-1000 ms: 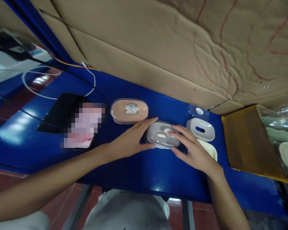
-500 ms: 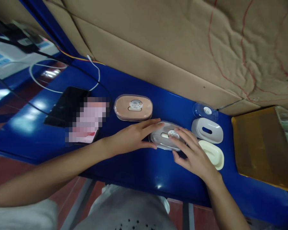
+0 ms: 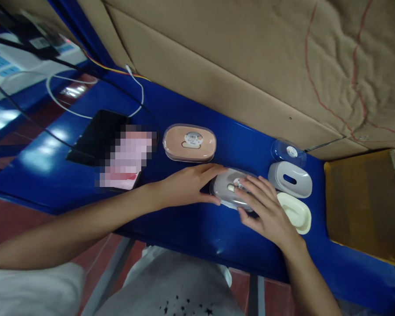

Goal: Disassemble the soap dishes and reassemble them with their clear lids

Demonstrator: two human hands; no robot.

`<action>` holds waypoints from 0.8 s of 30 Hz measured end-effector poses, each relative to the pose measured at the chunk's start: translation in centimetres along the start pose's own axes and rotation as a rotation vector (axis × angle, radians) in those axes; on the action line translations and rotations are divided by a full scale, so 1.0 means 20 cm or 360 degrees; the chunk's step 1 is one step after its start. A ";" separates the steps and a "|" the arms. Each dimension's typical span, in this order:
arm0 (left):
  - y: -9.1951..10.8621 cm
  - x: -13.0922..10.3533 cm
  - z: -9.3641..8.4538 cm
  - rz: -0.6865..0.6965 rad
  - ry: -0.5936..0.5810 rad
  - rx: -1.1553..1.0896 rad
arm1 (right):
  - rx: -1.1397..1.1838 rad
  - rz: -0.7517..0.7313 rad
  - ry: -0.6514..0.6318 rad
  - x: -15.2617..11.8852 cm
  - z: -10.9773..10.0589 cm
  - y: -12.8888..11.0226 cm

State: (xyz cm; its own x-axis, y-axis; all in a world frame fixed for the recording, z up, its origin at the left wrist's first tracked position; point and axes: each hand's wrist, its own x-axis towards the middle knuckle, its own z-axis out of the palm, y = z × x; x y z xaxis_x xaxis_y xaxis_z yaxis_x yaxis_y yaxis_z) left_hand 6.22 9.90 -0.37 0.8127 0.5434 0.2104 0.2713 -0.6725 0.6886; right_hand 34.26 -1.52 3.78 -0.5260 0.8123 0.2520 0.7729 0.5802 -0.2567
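Observation:
An oval grey soap box (image 3: 224,189) with a clear cover and a round white sticker lies at the table's near middle. My left hand (image 3: 191,186) grips its left end, fingers along the far side and thumb on the near side. Over its right end, my right hand (image 3: 266,210) has its fingers on the cover and its thumb by the near edge. Just right of that hand are a grey oval insert with a slot (image 3: 304,183), a cream tray (image 3: 298,213) partly behind my hand, and a clear cover (image 3: 281,151). A pink soap box (image 3: 174,142) with a cover sits farther left.
A black flat device (image 3: 95,136) and a phone with a blurred screen (image 3: 128,158) lie on the left of the blue table (image 3: 191,237). A white cable (image 3: 142,94) curls behind them. Cardboard (image 3: 217,57) walls the back; a taped carton (image 3: 358,202) stands at right.
The camera view has shifted a little, so the table things appear slightly farther right. Both hands stay on the grey soap box, with only small finger movement.

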 end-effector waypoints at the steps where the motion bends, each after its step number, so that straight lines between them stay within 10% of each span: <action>1: 0.00 0.00 0.00 0.0011 0.0002 0.0016 | -0.0002 0.0002 0.0003 0.00 0.00 0.00; 24: 0.05 0.01 0.00 0.0149 0.0039 0.0099 | -0.0159 0.0032 0.0026 -0.01 0.02 0.01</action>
State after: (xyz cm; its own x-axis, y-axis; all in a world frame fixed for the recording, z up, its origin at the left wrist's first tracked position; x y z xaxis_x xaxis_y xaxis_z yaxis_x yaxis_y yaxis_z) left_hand 6.58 9.41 0.37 0.8232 0.4882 0.2897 0.2266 -0.7504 0.6210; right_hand 34.41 -1.58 3.30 -0.5047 0.8222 0.2630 0.8154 0.5541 -0.1676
